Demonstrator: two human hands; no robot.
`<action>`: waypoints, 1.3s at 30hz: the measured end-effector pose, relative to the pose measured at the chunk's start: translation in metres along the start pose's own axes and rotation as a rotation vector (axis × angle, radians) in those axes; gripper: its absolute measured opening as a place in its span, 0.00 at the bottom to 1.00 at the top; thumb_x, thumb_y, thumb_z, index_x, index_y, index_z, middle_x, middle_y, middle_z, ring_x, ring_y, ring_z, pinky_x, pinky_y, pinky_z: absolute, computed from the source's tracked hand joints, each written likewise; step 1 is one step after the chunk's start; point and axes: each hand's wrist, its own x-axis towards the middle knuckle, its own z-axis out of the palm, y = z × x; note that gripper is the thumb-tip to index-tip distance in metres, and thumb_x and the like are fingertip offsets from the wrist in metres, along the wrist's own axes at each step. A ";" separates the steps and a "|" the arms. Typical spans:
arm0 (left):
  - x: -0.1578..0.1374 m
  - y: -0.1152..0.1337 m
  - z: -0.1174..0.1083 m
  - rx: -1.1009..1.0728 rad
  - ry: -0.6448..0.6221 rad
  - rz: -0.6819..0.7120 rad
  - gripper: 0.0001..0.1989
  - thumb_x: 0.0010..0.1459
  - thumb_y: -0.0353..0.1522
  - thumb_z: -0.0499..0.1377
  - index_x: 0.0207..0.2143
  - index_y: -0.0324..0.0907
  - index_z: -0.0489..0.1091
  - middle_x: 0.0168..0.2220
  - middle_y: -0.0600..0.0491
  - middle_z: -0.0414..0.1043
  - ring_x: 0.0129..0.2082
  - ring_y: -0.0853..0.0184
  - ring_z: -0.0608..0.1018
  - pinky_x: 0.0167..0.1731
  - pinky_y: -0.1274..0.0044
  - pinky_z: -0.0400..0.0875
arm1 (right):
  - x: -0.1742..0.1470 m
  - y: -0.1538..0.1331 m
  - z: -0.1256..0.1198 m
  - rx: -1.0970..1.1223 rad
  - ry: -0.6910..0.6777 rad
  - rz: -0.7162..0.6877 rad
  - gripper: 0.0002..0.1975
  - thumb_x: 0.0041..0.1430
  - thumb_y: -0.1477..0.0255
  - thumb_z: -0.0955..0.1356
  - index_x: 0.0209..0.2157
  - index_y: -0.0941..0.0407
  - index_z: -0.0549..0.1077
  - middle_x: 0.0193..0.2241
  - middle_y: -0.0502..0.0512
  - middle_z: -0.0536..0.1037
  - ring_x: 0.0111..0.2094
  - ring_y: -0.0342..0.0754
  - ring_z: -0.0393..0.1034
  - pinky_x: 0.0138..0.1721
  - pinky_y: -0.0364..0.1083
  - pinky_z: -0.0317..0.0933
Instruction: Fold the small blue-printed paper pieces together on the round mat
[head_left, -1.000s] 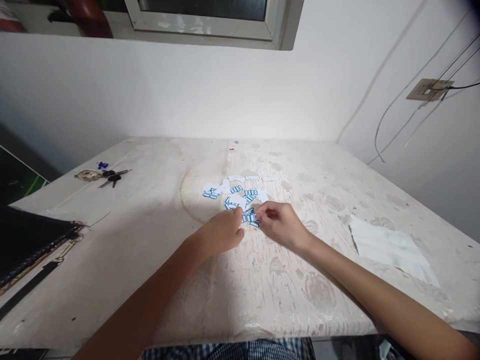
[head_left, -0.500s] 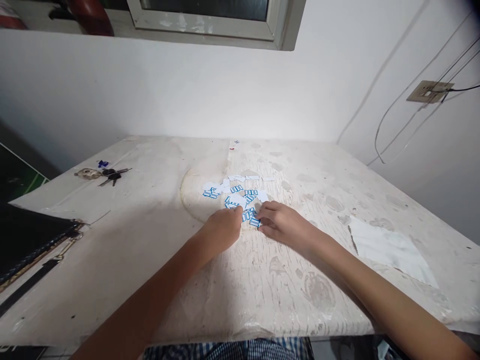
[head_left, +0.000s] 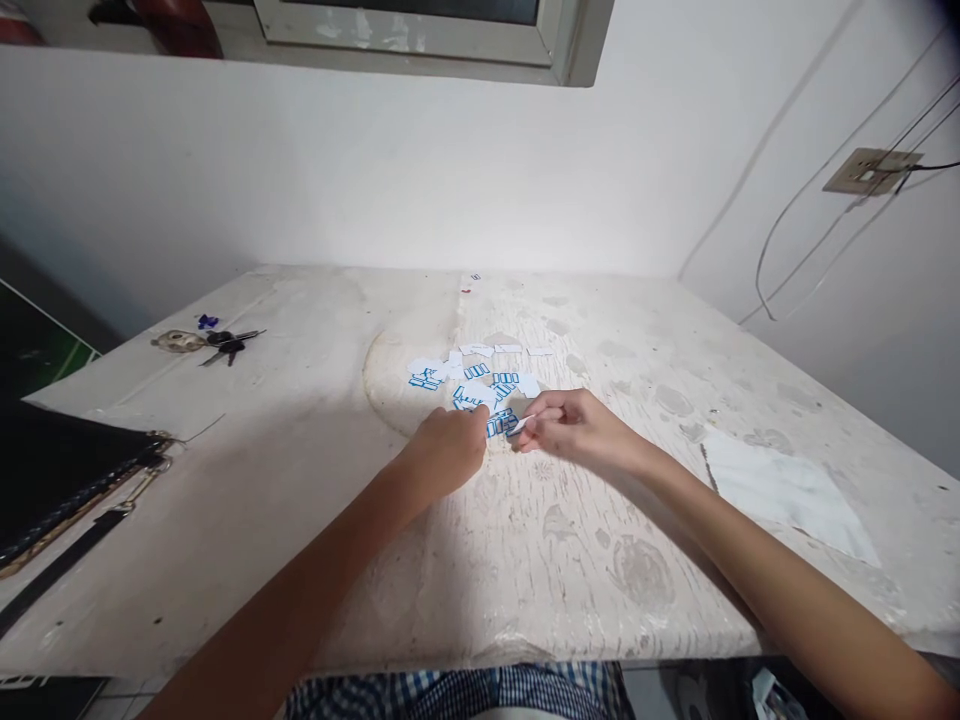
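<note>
the right hand is lifted a little off the table, thumb and forefinger pinched on one small white paper slip, the other fingers loosely curled. the left hand lies knuckles up at the near edge of the pile of slips, fingers bent, its fingertips touching the nearest blue-printed pieces; whether it grips one cannot be told. the held slip sits just beside the pile's near right corner, between the two hands. the pile is a loose scatter of small white and blue-striped cut pieces, overlapping and too small to count exactly, roughly fifteen or more. to the far left lies one bunch of keys; one black strap lies at the left edge. one pale sheet rests on the right. two bare forearms are in view.
</note>
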 end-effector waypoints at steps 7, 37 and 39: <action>0.002 -0.004 0.006 -0.125 0.052 0.005 0.09 0.59 0.29 0.43 0.33 0.40 0.62 0.23 0.52 0.65 0.22 0.68 0.68 0.22 0.76 0.52 | 0.003 0.002 -0.001 -0.213 0.110 -0.131 0.08 0.50 0.71 0.67 0.34 0.57 0.69 0.23 0.50 0.71 0.23 0.41 0.64 0.24 0.43 0.59; 0.010 -0.023 -0.002 -0.243 0.228 -0.197 0.10 0.60 0.28 0.41 0.36 0.39 0.60 0.24 0.52 0.62 0.24 0.68 0.66 0.23 0.77 0.55 | 0.003 0.004 -0.009 -1.011 -0.163 -0.447 0.13 0.54 0.75 0.63 0.42 0.55 0.71 0.44 0.58 0.70 0.47 0.52 0.62 0.44 0.52 0.60; 0.010 -0.023 0.000 -0.257 0.218 -0.193 0.09 0.59 0.28 0.41 0.35 0.39 0.60 0.23 0.52 0.61 0.22 0.69 0.65 0.22 0.77 0.54 | 0.001 0.001 -0.009 -1.005 -0.178 -0.454 0.12 0.56 0.78 0.60 0.37 0.55 0.72 0.37 0.56 0.72 0.42 0.49 0.65 0.40 0.49 0.61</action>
